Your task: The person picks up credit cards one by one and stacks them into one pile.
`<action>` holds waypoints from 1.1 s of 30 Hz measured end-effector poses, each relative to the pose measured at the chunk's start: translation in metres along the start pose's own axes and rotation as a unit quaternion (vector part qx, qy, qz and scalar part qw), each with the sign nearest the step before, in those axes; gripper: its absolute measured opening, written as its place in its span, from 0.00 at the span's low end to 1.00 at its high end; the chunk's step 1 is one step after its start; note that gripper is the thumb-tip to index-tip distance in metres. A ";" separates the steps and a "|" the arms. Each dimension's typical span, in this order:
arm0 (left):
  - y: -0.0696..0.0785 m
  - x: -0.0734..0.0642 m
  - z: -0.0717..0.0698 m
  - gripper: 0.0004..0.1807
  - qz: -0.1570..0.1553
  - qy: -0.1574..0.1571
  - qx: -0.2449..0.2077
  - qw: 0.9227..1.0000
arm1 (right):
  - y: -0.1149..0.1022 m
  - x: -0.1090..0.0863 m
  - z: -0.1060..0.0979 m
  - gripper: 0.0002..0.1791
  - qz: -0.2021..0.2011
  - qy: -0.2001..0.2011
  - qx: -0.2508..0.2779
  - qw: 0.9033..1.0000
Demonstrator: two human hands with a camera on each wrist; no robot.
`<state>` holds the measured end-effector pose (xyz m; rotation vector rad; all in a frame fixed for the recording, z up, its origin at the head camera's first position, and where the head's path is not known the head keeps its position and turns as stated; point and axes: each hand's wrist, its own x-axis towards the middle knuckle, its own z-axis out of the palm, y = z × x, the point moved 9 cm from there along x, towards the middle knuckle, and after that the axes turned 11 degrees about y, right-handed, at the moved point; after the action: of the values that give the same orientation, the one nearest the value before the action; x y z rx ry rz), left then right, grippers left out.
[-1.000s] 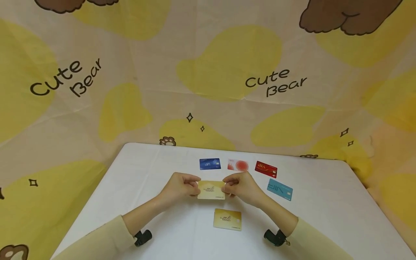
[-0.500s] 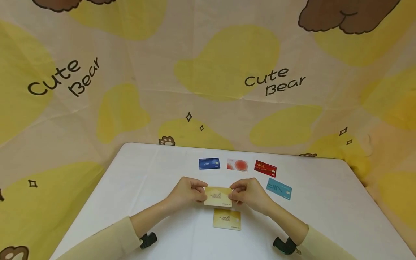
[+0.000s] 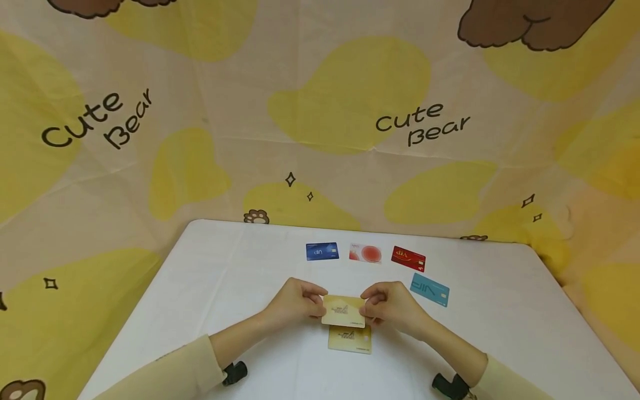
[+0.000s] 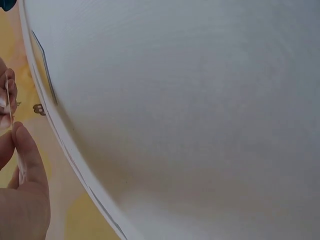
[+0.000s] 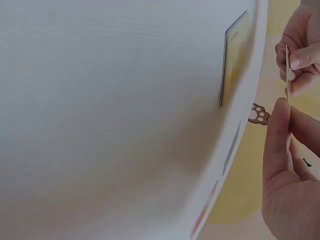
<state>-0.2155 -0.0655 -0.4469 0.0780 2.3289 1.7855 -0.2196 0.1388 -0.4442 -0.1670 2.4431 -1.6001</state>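
Note:
Between both hands a pale gold card (image 3: 343, 310) is held raised over the table, its printed face toward the head camera. My left hand (image 3: 296, 303) pinches its left edge between thumb and fingers. The right hand (image 3: 394, 306) pinches the opposite edge in the same way. Both wrist views show this card edge-on, a thin line (image 5: 288, 70) between the hands. A second gold card (image 3: 350, 343) with a chip lies flat on the table, partly covered by the held one in the head view. In the right wrist view the lying gold card (image 5: 235, 55) appears below the hands.
Along the back of the white table (image 3: 240, 261) lie a blue card (image 3: 322, 251), a white card with red circles (image 3: 365, 253) and a red card (image 3: 408, 259). A teal card (image 3: 430, 289) lies right of the right hand. A patterned cloth (image 3: 330, 100) hangs behind.
Both hands have carried the pale gold card to the right and toward the person, so that it now overlaps the lying gold card in the head view. The cards on the table have stayed put.

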 end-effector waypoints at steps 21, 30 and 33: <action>0.001 -0.005 0.018 0.18 0.003 -0.021 0.006 1.000 | 0.010 -0.015 -0.003 0.13 0.026 -0.014 0.002 1.000; -0.003 -0.010 0.023 0.17 -0.007 -0.033 0.008 0.999 | 0.016 -0.020 0.002 0.13 0.031 -0.019 -0.002 0.999; -0.006 -0.010 0.026 0.17 -0.008 -0.036 0.006 0.999 | 0.019 -0.022 0.005 0.12 0.036 -0.026 0.003 0.999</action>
<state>-0.1998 -0.0443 -0.4577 0.1223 2.2849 1.7319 -0.1965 0.1463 -0.4608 -0.1169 2.3776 -1.5533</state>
